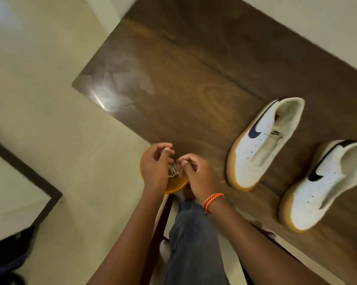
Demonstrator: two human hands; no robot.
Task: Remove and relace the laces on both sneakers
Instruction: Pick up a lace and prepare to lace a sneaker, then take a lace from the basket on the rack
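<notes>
Two laceless white sneakers (pixel 264 142) sit on a dark wooden table (pixel 194 68) above pale floor (pixel 60 140); at its near edge, left hand (pixel 155 167) and right hand (pixel 196 175) pinch bundled laces (pixel 172 171).

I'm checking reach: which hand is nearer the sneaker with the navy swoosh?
Right hand: just left of the navy-swoosh sneaker. Left hand lies farther away, beyond the right.

Both arms reach forward, hands close together, nearly touching. Left hand (pixel 156 167) has fingers curled, thumb up top. Right hand (pixel 196 173) is curled too, pinching something thin, orange band on that wrist.
</notes>
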